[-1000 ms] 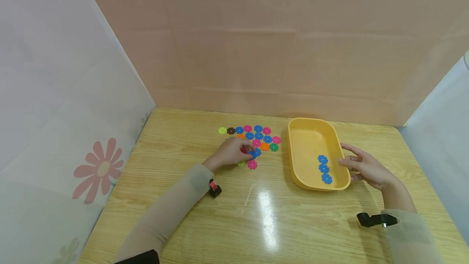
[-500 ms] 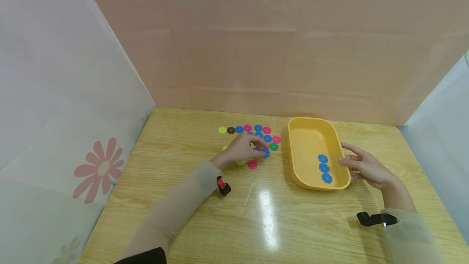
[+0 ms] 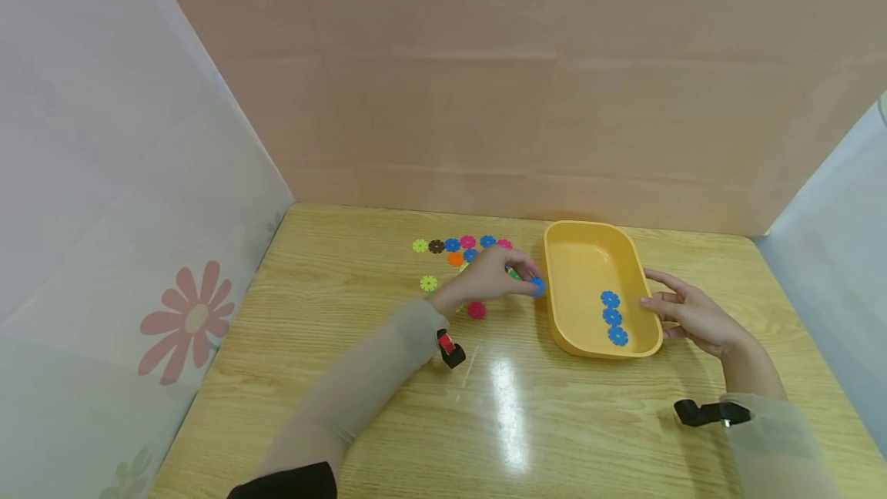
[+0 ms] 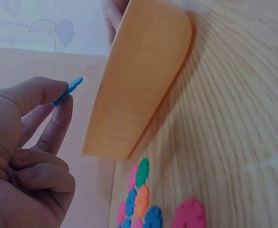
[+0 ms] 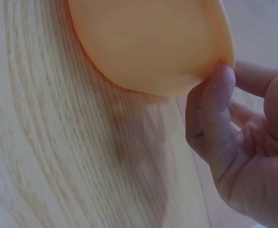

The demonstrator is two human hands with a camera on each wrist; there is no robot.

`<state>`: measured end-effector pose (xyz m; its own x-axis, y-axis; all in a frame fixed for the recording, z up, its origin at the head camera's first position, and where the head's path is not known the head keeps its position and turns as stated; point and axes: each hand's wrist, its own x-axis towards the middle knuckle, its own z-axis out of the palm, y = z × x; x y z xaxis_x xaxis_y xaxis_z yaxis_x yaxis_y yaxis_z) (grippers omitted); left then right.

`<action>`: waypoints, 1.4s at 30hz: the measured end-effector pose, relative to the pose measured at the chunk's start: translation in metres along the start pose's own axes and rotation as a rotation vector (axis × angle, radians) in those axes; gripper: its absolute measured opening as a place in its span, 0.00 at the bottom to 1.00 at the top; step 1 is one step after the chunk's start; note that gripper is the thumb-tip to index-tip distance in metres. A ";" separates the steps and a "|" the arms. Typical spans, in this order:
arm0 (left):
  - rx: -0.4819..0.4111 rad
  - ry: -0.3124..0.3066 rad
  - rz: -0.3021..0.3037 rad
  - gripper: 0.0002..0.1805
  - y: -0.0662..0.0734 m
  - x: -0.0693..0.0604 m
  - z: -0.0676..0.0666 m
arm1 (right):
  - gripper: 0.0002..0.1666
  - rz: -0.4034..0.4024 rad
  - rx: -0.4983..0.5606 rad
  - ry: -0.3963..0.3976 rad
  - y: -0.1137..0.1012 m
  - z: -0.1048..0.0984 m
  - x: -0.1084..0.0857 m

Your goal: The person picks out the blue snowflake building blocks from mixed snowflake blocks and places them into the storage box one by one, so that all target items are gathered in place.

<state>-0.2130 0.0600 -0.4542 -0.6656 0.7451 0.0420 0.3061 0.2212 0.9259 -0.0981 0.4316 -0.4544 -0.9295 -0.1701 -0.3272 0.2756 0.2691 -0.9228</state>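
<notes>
Between thumb and fingertips my left hand (image 3: 488, 276) pinches a blue flower-shaped piece (image 3: 537, 287), held up just left of the yellow tray (image 3: 582, 349). The left wrist view shows this blue piece (image 4: 67, 91) edge-on beside the tray wall (image 4: 134, 80). My right hand (image 3: 703, 323) grips the tray's right rim, thumb at the top edge and fingers outside; the right wrist view shows the hand (image 5: 248, 137) at the rim. Inside the tray lie three blue pieces (image 3: 612, 317) in a line.
Flower pieces in several colours lie on the wooden table (image 3: 388, 406), among them a brown one (image 3: 436, 246), an orange one (image 3: 455, 259) and a pink one (image 3: 476, 310). My left hand covers part of the group. Panels stand at the back (image 3: 443, 98) and sides.
My left hand has lifted the blue piece from the group and carried it right, up to the tray's left side. The right hand and tray have barely moved.
</notes>
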 end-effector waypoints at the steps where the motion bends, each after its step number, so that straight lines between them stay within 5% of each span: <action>1: -0.009 -0.003 0.004 0.07 0.002 0.002 0.002 | 0.43 0.000 0.000 0.000 0.000 0.000 0.000; 13: -0.015 -0.042 -0.009 0.06 0.023 0.025 0.027 | 0.43 0.002 0.010 -0.001 -0.001 0.000 -0.004; 23: 0.088 -0.094 -0.006 0.06 0.030 0.056 0.050 | 0.45 0.021 0.035 0.005 0.002 0.006 -0.008; 42: 0.147 -0.058 -0.131 0.06 0.032 0.106 0.072 | 0.47 0.041 0.049 0.008 0.000 0.021 -0.005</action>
<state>-0.2246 0.1914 -0.4469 -0.6671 0.7381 -0.1014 0.3179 0.4051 0.8573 -0.0880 0.4123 -0.4573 -0.9189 -0.1523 -0.3638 0.3254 0.2289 -0.9175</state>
